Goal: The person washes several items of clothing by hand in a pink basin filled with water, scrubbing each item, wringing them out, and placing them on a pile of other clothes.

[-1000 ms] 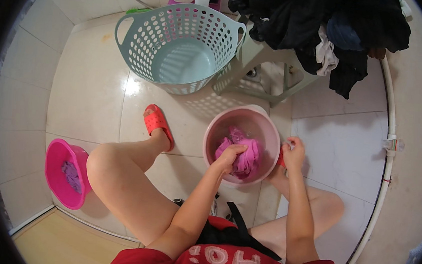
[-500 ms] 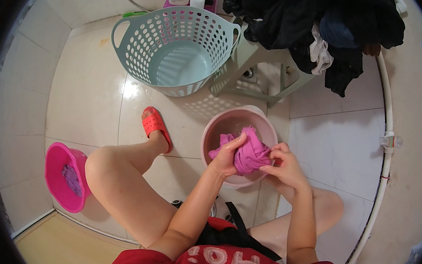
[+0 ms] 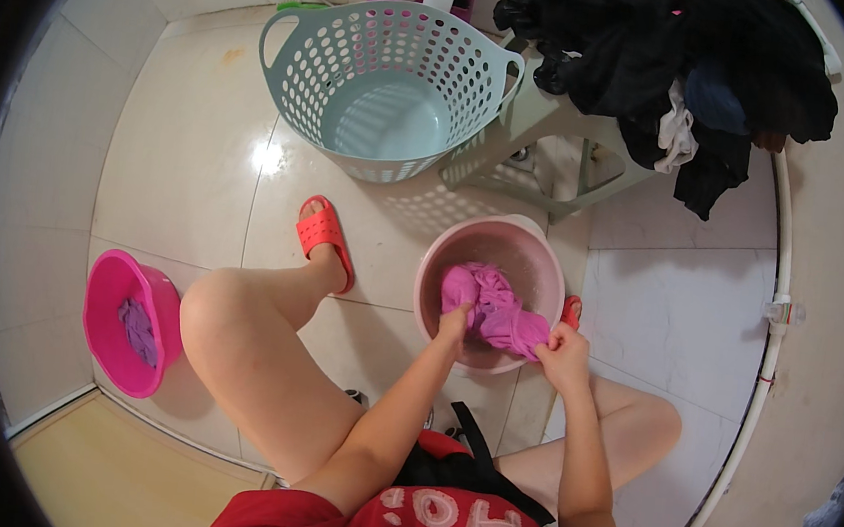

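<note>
A wet magenta-pink garment (image 3: 498, 315) lies bunched over a pale pink basin (image 3: 431, 274) on the floor between my legs. What kind of garment it is, I cannot tell. My left hand (image 3: 453, 329) grips its near left part, with some fingers hidden by the cloth. At the basin's right rim, my right hand (image 3: 564, 359) is closed on the garment's right end and pulls it out in a twisted stretch. Some water shows in the basin under the cloth.
A grey-green perforated laundry basket (image 3: 380, 165) stands at the back. Beside it, a plastic stool (image 3: 605, 184) bears a heap of dark clothes (image 3: 650, 63). At left is a bright pink tub (image 3: 99, 336) with a purple cloth (image 3: 140, 329). A pipe (image 3: 782, 275) runs along the right wall.
The garment has been lowered into the basin and spread lengthwise. My left hand has moved down with it; my right hand has shifted toward me and closed on the right end.
</note>
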Tool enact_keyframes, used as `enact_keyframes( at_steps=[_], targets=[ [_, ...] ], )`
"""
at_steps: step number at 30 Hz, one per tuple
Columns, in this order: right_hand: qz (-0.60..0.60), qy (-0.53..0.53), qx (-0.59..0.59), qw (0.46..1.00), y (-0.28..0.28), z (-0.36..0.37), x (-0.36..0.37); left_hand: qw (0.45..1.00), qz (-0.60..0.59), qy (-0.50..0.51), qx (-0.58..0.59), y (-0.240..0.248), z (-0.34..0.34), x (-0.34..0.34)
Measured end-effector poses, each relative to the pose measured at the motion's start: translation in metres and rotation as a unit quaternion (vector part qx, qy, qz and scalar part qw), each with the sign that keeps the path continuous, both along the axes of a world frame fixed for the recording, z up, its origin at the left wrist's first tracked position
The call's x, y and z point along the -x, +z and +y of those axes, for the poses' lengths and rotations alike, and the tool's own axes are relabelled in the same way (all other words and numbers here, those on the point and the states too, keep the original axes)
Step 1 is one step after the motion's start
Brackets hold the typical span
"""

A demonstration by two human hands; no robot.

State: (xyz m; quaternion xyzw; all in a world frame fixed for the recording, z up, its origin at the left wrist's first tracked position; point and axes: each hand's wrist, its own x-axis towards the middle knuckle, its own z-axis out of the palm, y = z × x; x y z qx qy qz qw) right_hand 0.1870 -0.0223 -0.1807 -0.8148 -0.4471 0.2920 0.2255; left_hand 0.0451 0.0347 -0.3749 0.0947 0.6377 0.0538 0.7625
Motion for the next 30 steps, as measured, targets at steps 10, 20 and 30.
enact_keyframes(
  at_steps=[10, 20, 30],
  targets=[
    [0.287, -0.070, -0.182, 0.938, 0.150, -0.023, 0.001, 0.778, -0.471, 0.384, 0.159, 0.085, 0.005, -0.028],
    [-0.070, 0.198, 0.064, 0.976, 0.025, 0.021, -0.025, 0.806, -0.442, 0.385, 0.077, 0.067, 0.011, -0.027],
    [-0.013, 0.293, 0.161, 0.942, -0.204, 0.003, 0.013, 0.930, -0.138, 0.316, 0.123, 0.011, -0.020, -0.027]
  ],
)
